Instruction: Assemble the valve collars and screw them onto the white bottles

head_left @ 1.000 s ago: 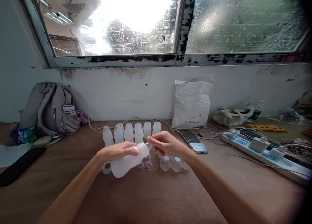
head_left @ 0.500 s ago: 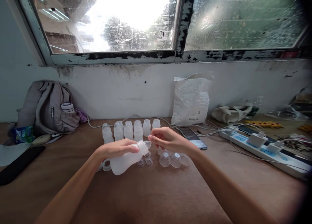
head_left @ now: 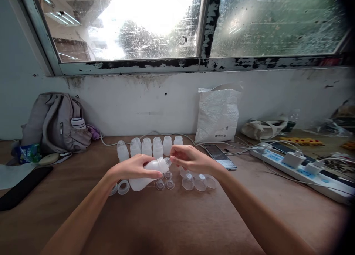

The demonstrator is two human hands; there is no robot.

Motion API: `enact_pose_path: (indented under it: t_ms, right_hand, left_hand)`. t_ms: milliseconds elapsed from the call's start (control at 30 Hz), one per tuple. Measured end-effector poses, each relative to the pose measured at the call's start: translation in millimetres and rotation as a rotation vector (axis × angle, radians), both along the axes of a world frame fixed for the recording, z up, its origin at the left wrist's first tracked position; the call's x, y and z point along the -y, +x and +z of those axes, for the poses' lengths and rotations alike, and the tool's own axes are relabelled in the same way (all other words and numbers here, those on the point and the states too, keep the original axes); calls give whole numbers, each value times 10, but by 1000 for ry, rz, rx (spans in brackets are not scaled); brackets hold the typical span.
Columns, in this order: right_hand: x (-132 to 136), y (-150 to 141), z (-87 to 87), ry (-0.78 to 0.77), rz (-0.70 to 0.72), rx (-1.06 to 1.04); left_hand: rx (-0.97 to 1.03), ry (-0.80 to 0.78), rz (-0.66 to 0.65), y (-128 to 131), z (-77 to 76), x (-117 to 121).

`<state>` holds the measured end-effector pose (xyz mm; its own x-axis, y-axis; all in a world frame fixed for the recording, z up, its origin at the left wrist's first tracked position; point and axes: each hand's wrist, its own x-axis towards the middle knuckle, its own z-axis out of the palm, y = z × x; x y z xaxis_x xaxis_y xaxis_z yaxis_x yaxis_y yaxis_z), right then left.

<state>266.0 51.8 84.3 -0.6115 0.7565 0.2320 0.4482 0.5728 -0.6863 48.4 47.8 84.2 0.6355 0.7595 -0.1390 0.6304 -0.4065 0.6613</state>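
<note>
A translucent white baby bottle (head_left: pixel 140 182) lies tilted in the grip of my left hand (head_left: pixel 133 169), its neck and collar pointing up to the right. At its mouth is a clear nipple (head_left: pixel 167 161), pinched at the tip by the fingers of my right hand (head_left: pixel 188 158). Behind my hands stand several more bottles (head_left: pixel 146 147) in a row. Clear nipples (head_left: pixel 169 184) lie just below the held bottle's neck. Ring collars (head_left: pixel 123 187) rest under my left wrist, and clear domed caps (head_left: pixel 200 182) lie below my right hand.
To the right are a phone (head_left: pixel 220 157) and a white power strip (head_left: pixel 299 172) with chargers and cables. A white padded bag (head_left: pixel 217 114) leans on the wall. On the left sit a grey backpack (head_left: pixel 55 122) and a black flat object (head_left: pixel 24 186).
My left hand has turned the bottle a little, and its base has risen slightly. My left thumb now lies lower along the bottle's neck. The right hand keeps its pinch on the nipple.
</note>
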Motion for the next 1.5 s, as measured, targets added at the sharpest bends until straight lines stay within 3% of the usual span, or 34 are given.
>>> enact_pose_path:
  t_ms: [67, 200, 267, 333, 400, 533, 633, 767, 933, 1000, 1200, 1300, 1367, 1500]
  right_hand:
    - [-5, -12, -1, -7, 5, 1]
    - [-67, -38, -58, -9, -80, -76]
    - [-104, -38, -77, -13, -117, -197]
    - [-123, -31, -69, -48, -120, -356]
    - [-114, -28, -41, -128, -66, -473]
    - [-55, -61, -19, -402, 139, -497]
    - [-42, -115, -69, -451, 139, -556]
    - [-57, -167, -137, -408, 23, -680]
    - [7, -239, -160, -584, 257, -725]
    - [45, -298, -184, -568, 222, -781]
    - [61, -489, -361, -480, -171, -982]
    - [27, -503, -402, -438, -257, -966]
    - [5, -471, -378, -479, -191, -952]
    - [-27, -389, -308, -634, 30, -1008]
  left_hand:
    - [-35, 107, 30, 14, -16, 15]
    - [-57, 476, 187, 81, -60, 55]
    - [10, 544, 240, 116, -67, 63]
    - [147, 413, 226, 145, -72, 55]
    - [315, 136, 172, 171, -92, 39]
    - [622, -365, 76, 239, -200, 26]
    - [795, -606, -14, 295, -288, 42]
    - [840, -607, -11, 365, -338, 96]
    - [773, -666, -41, 458, -363, 200]
    - [771, -566, -19, 494, -398, 204]
    - [540, 130, 273, 561, -642, 45]
    - [491, 228, 390, 563, -685, 16]
    - [565, 63, 349, 551, -637, 42]
    - [793, -620, 118, 518, -499, 126]
